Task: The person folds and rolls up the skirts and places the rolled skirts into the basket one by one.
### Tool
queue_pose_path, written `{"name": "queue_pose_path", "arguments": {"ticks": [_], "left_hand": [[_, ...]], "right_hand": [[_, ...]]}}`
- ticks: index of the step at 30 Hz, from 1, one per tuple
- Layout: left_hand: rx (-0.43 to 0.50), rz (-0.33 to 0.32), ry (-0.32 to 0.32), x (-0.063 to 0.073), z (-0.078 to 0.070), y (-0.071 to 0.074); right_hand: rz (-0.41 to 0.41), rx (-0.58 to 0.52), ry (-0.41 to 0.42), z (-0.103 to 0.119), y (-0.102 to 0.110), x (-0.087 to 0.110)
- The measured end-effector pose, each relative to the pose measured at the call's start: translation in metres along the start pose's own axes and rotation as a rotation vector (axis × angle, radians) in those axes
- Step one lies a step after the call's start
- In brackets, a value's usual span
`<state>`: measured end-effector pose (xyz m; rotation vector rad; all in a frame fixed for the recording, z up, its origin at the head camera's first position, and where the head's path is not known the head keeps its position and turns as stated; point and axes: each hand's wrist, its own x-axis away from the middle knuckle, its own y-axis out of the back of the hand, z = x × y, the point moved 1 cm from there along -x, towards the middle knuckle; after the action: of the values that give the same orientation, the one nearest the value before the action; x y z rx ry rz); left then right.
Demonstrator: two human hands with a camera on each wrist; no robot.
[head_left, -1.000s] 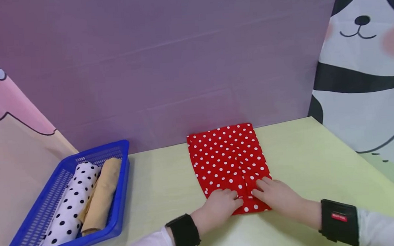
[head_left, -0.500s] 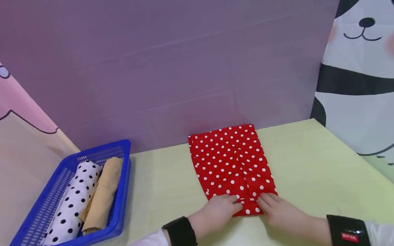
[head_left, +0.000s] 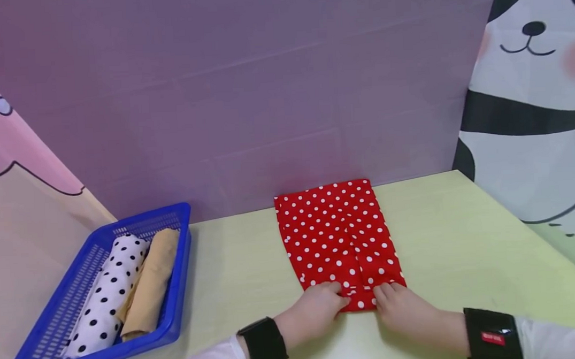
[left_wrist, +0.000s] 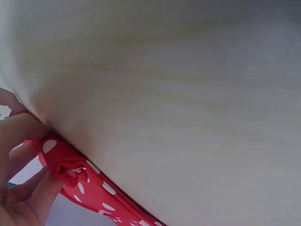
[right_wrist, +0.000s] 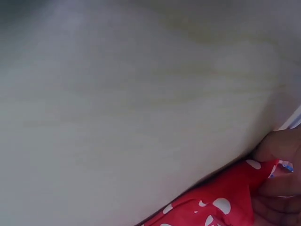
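Note:
A red cloth with white dots lies folded into a long strip on the table, its far end against the purple backdrop. Its near edge is rolled over into a short band. My left hand grips the left end of that band; in the left wrist view a small coil of rolled fabric shows between thumb and fingers. At the band's right end, my right hand pinches the cloth, as the red fabric in the right wrist view confirms. The hands partly cover both near corners.
On the left stands a blue plastic basket holding a rolled white cloth with black dots and a rolled tan cloth. A purple backdrop closes off the table at the back, with a panda print at the right.
My right hand has shifted from on top of the cloth to its near right corner, and its fingers now hold the edge there. The left hand stays nearly in place at its corner.

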<state>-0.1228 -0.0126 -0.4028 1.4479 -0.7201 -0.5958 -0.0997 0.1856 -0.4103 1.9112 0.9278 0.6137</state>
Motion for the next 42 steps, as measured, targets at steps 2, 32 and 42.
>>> {"name": "queue_pose_path", "arguments": {"ticks": [2,32,42], "left_hand": [[-0.002,-0.016,0.001,-0.001,0.002,-0.001],[0.368,-0.033,0.214,-0.016,0.019,0.003],[0.550,-0.028,0.291,-0.014,0.026,-0.004]], "right_hand": [[-0.009,0.013,-0.007,-0.001,0.000,-0.003],[-0.122,-0.516,-0.163,-0.028,-0.013,-0.010],[0.104,-0.763,-0.179,-0.053,-0.010,-0.024]]}}
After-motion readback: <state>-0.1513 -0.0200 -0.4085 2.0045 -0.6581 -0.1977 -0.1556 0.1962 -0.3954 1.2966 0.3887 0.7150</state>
